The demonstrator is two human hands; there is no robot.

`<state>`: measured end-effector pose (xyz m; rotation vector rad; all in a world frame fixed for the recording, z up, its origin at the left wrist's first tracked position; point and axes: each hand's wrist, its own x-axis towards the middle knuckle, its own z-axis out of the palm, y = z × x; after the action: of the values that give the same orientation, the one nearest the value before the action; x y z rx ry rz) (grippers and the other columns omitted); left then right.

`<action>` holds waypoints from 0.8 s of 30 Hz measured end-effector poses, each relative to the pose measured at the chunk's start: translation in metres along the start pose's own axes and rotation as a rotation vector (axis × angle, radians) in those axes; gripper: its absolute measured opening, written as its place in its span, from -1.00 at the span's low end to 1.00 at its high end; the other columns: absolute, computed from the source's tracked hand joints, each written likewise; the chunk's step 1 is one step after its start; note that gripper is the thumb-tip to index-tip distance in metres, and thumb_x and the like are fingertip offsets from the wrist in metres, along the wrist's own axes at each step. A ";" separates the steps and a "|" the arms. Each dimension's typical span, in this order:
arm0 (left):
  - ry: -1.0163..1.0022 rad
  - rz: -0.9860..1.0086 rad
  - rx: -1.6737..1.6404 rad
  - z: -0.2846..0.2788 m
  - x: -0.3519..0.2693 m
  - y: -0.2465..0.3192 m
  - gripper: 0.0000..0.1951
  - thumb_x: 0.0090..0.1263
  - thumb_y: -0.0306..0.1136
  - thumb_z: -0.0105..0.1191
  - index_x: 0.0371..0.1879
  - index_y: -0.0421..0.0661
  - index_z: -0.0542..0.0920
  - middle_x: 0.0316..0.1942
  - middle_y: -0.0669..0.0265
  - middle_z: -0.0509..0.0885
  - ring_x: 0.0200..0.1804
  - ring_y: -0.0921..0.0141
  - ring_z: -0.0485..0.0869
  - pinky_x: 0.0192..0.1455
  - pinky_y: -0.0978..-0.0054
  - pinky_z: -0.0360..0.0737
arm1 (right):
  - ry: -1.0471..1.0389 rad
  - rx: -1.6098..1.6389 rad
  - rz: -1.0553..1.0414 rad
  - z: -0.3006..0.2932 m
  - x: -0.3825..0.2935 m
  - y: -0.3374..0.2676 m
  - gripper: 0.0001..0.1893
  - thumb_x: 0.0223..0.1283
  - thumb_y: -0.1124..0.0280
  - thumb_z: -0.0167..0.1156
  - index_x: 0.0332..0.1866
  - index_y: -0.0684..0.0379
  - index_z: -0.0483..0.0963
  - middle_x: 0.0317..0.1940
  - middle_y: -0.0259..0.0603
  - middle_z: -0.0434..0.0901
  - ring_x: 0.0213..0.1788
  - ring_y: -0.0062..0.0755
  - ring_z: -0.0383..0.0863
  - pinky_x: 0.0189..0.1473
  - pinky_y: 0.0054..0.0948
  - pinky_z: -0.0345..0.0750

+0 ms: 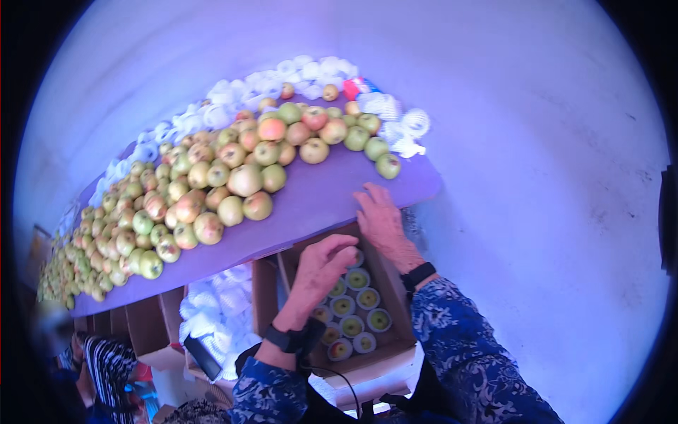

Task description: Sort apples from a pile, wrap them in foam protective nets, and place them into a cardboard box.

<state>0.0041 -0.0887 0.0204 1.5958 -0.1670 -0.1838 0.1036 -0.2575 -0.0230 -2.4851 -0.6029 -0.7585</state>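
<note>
My left hand [324, 267] is over a cardboard box [402, 323], its fingers curled. Whether it touches the apple [358, 259] beside its fingertips I cannot tell. Inside the box, several green and yellow-red apples [351, 326] sit in rows, each in a white foam net sleeve. My right hand [382, 220] reaches across the box's far corner to the edge of the purple-looking table [323, 193]. Its fingers are apart and nothing shows in them. The nearest loose apple to it is a green one [388, 166].
A long pile of loose apples [198, 175] covers much of the table. White foam net sleeves [249, 90] line its back, with more [222, 302] in a box at left, where a dark phone-like object [202, 358] lies. Another person's striped clothing [108, 365] shows lower left. A pale wall [519, 159] rises at right.
</note>
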 end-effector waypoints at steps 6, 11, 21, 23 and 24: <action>0.049 0.154 0.037 0.003 -0.003 0.004 -0.73 0.42 -0.32 0.13 0.00 -0.17 0.65 -0.35 0.27 0.72 -0.26 0.49 0.70 -0.15 0.49 0.61 | -0.053 0.072 -0.088 -0.007 -0.001 -0.017 -0.56 0.05 0.46 0.29 0.12 0.15 0.49 0.18 -0.02 0.44 0.23 0.08 0.44 0.23 -0.08 0.49; 0.143 0.270 0.132 0.002 -0.008 0.007 -0.78 0.46 -0.37 0.10 -0.03 -0.19 0.67 -0.32 0.40 0.70 -0.23 0.59 0.65 -0.18 0.62 0.57 | -0.123 0.220 -0.148 -0.003 -0.003 -0.045 -0.55 0.13 0.38 0.25 0.18 0.16 0.46 0.18 -0.01 0.46 0.23 0.06 0.45 0.24 -0.13 0.48; 0.446 0.176 -0.488 -0.020 -0.012 0.013 -0.79 0.54 -0.38 0.03 -0.03 -0.23 0.64 -0.27 0.32 0.72 -0.30 0.57 0.68 -0.25 0.65 0.61 | -0.158 0.431 -0.139 0.037 0.014 -0.088 -0.48 0.24 0.29 0.18 0.28 0.29 0.37 0.19 0.09 0.49 0.24 0.10 0.48 0.28 -0.14 0.44; 0.526 0.183 -0.623 -0.029 -0.013 0.015 -0.78 0.55 -0.37 0.01 -0.02 -0.22 0.62 -0.26 0.31 0.71 -0.32 0.53 0.69 -0.28 0.63 0.63 | -0.173 0.488 -0.074 0.048 0.027 -0.096 -0.46 0.27 0.23 0.14 0.28 0.32 0.36 0.20 0.14 0.48 0.27 0.13 0.46 0.28 -0.15 0.44; 0.556 0.199 -0.701 -0.033 -0.014 0.015 -0.78 0.56 -0.37 0.00 -0.01 -0.22 0.61 -0.26 0.30 0.70 -0.32 0.52 0.69 -0.30 0.62 0.64 | -0.250 0.466 0.024 0.056 0.038 -0.101 -0.44 0.26 0.23 0.14 0.29 0.33 0.34 0.20 0.16 0.47 0.28 0.14 0.45 0.29 -0.14 0.44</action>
<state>-0.0018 -0.0543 0.0366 0.8748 0.1610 0.3302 0.1012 -0.1367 -0.0112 -2.1559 -0.7394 -0.2550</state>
